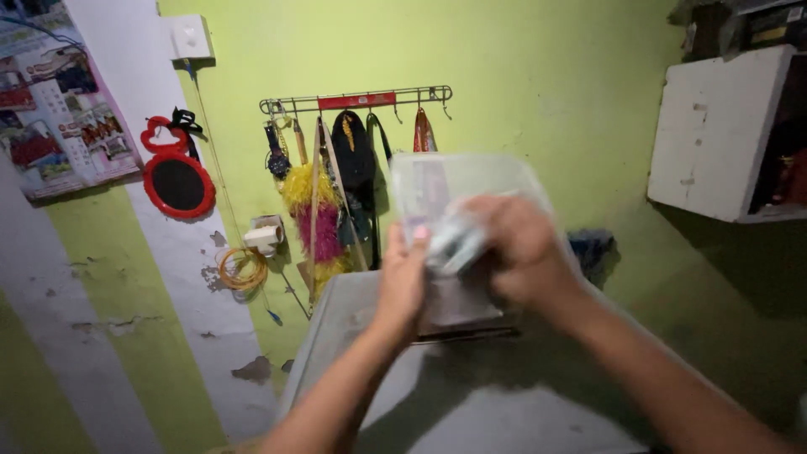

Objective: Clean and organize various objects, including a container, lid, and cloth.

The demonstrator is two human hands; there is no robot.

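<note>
1. Head view: the left hand (403, 282) and right hand (521, 248) both grasp a clear plastic container (462, 189), held upright at centre frame above a grey surface (471, 403); motion blur hides the finger detail.
2. At ten o'clock from the hands, a hook rail (357, 101) hangs on the green wall (546, 84); a red mirror (178, 183) sits at nine o'clock.

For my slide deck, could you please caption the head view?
Both hands, left and right, hold a clear plastic box before a green wall.
</note>
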